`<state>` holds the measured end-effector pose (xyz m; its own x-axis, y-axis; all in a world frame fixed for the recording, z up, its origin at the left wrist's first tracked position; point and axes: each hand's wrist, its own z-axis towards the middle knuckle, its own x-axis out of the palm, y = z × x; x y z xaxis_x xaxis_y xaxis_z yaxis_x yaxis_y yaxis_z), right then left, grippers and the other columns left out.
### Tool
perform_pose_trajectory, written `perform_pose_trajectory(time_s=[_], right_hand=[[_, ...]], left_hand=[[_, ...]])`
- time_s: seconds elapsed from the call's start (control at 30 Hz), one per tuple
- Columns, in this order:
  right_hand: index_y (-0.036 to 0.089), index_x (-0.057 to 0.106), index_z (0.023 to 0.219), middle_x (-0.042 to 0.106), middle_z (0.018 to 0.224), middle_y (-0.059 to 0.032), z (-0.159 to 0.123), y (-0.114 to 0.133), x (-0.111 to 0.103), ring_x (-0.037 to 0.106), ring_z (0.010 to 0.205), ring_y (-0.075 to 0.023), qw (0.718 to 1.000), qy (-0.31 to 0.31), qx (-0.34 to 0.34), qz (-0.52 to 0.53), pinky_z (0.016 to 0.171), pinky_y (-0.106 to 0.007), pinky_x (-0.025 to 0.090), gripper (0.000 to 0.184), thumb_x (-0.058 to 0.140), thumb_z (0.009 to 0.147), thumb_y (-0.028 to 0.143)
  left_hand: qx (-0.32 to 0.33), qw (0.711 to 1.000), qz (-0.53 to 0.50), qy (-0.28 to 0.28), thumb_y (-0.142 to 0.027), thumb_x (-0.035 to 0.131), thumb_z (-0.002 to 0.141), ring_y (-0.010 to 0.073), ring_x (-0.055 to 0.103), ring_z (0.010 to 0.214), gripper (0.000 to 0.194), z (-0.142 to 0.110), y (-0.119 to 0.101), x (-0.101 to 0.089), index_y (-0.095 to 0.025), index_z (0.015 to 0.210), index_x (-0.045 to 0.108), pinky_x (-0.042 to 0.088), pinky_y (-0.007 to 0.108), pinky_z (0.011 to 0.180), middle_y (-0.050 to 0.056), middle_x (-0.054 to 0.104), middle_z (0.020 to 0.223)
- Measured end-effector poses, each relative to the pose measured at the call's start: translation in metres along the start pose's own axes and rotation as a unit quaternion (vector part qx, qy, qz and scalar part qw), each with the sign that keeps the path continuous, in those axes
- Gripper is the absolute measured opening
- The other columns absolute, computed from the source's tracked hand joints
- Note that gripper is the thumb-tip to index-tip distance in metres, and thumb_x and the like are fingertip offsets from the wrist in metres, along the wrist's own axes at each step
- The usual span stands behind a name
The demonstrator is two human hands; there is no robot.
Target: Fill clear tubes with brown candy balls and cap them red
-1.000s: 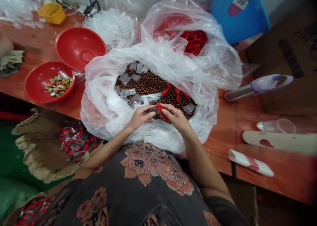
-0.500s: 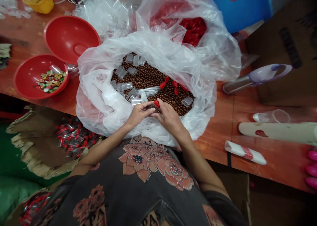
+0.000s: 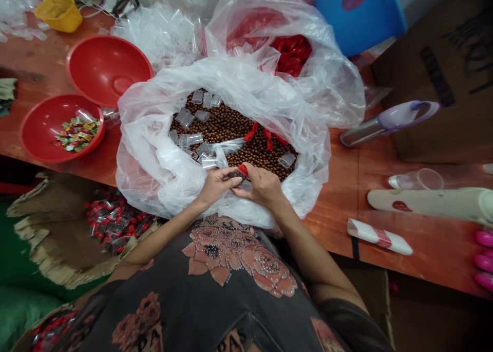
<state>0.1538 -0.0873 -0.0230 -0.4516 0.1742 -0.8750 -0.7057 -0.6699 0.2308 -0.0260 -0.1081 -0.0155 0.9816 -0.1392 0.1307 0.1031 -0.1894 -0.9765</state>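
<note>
Over the near rim of a large clear plastic bag (image 3: 142,121), my two hands meet on one small container. My left hand (image 3: 213,188) is closed round a small clear plastic container (image 3: 235,174) with brown contents. The thumb and fingers of my right hand (image 3: 266,188) close on the red cap (image 3: 243,169) at its end; whether the cap is fully seated is hidden. Beyond my hands, the bag holds many small brown balls (image 3: 227,118). Several clear containers (image 3: 185,118), several red caps (image 3: 251,132) and a whitish translucent piece (image 3: 231,146) lie on the balls.
Behind stands a plastic bag of red caps (image 3: 295,56). Left are two red bowls (image 3: 110,59), one with wrapped sweets (image 3: 77,133), and a yellow basket (image 3: 59,15). A carton (image 3: 46,239) of red-capped containers sits below left. On the right lies a flask (image 3: 385,123).
My hands still hold the container and cap together, with the right fingers shifted slightly around the cap. The whole view has shifted a little.
</note>
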Motion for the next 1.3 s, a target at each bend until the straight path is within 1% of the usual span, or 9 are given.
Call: perform_pose_trajectory(time_s=[0.27, 0.5, 0.63, 0.73, 0.8, 0.9, 1.07, 1.13, 1.3], right_hand=[[0.01, 0.054, 0.127, 0.074, 0.098, -0.013, -0.001, -0.002, -0.009, 0.07, 0.082, -0.0227, 0.998, -0.055, -0.036, 0.001, 0.073, -0.034, 0.055, 0.058, 0.06, 0.086, 0.051], [0.009, 0.052, 0.131, 0.072, 0.1, -0.0141, 0.006, 0.004, -0.014, 0.068, 0.088, -0.0253, 0.999, 0.009, -0.027, 0.031, 0.078, -0.036, 0.053, 0.063, 0.06, 0.085, 0.051], [0.013, 0.059, 0.118, 0.071, 0.088, -0.0105, 0.005, 0.007, -0.01, 0.067, 0.081, -0.024, 0.999, 0.033, 0.008, 0.041, 0.072, -0.035, 0.052, 0.052, 0.06, 0.085, 0.053], [0.015, 0.064, 0.108, 0.069, 0.08, -0.0091, 0.004, 0.007, -0.012, 0.066, 0.075, -0.0238, 0.996, 0.061, 0.017, 0.063, 0.069, -0.035, 0.052, 0.048, 0.062, 0.083, 0.055], [0.016, 0.061, 0.118, 0.071, 0.091, -0.0106, 0.003, 0.005, -0.015, 0.067, 0.085, -0.0253, 0.989, 0.072, 0.036, 0.125, 0.077, -0.037, 0.053, 0.053, 0.065, 0.081, 0.055], [0.023, 0.051, 0.134, 0.07, 0.109, -0.0088, 0.001, 0.001, -0.017, 0.066, 0.1, -0.0248, 0.943, 0.065, 0.123, 0.302, 0.088, -0.039, 0.054, 0.063, 0.068, 0.081, 0.053], [0.027, 0.052, 0.125, 0.069, 0.088, -0.0006, 0.001, 0.003, -0.012, 0.067, 0.076, -0.0166, 0.796, -0.045, 0.33, 0.506, 0.073, -0.034, 0.057, 0.041, 0.059, 0.09, 0.045], [0.029, 0.05, 0.133, 0.07, 0.097, -0.0025, 0.002, 0.008, -0.014, 0.067, 0.082, -0.0174, 0.809, -0.063, 0.323, 0.487, 0.079, -0.037, 0.057, 0.044, 0.056, 0.092, 0.043], [0.028, 0.031, 0.151, 0.061, 0.13, -0.0117, 0.006, 0.019, -0.023, 0.059, 0.113, -0.0286, 0.953, -0.011, 0.144, 0.267, 0.098, -0.05, 0.048, 0.069, 0.057, 0.091, 0.049]], left_hand=[[-0.035, 0.996, -0.063, 0.053, -0.03, 0.079, 0.073, 0.0136, 0.067, 0.079, 0.034, 0.001, -0.013, -0.001, -0.015, 0.103, 0.074, 0.055, 0.029, 0.079, 0.006, 0.075, 0.092], [-0.141, 0.98, -0.134, 0.03, -0.066, 0.052, 0.087, 0.0127, 0.059, 0.054, 0.054, 0.014, -0.012, 0.017, -0.016, 0.104, 0.063, 0.048, 0.025, 0.051, 0.002, 0.063, 0.066], [-0.116, 0.984, -0.134, -0.026, -0.055, 0.05, 0.091, 0.0096, 0.049, 0.047, 0.041, 0.015, -0.009, 0.029, -0.018, 0.108, 0.059, 0.038, 0.02, 0.044, -0.003, 0.052, 0.058], [-0.113, 0.981, -0.156, -0.013, -0.047, 0.046, 0.093, 0.0097, 0.045, 0.042, 0.039, 0.013, -0.01, 0.032, -0.02, 0.118, 0.055, 0.033, 0.019, 0.041, -0.005, 0.048, 0.054], [-0.11, 0.978, -0.175, 0.002, -0.046, 0.043, 0.094, 0.0097, 0.044, 0.041, 0.041, 0.012, -0.013, 0.03, -0.019, 0.122, 0.053, 0.036, 0.02, 0.043, -0.005, 0.049, 0.053], [-0.097, 0.976, -0.197, 0.013, -0.045, 0.043, 0.095, 0.0113, 0.052, 0.048, 0.042, 0.012, -0.02, 0.024, -0.018, 0.126, 0.049, 0.045, 0.023, 0.05, -0.002, 0.057, 0.06], [-0.134, 0.965, -0.203, 0.093, -0.051, 0.046, 0.094, 0.0143, 0.057, 0.055, 0.055, 0.013, -0.027, 0.019, -0.019, 0.139, 0.039, 0.051, 0.027, 0.054, 0.0, 0.061, 0.068], [-0.148, 0.964, -0.194, 0.1, -0.057, 0.043, 0.095, 0.0138, 0.056, 0.052, 0.059, 0.015, -0.028, 0.021, -0.02, 0.14, 0.039, 0.05, 0.026, 0.051, -0.001, 0.06, 0.065], [-0.156, 0.969, -0.176, 0.081, -0.074, 0.033, 0.09, 0.0123, 0.053, 0.047, 0.069, 0.023, -0.034, 0.026, -0.019, 0.128, 0.052, 0.043, 0.021, 0.045, 0.0, 0.057, 0.06]])
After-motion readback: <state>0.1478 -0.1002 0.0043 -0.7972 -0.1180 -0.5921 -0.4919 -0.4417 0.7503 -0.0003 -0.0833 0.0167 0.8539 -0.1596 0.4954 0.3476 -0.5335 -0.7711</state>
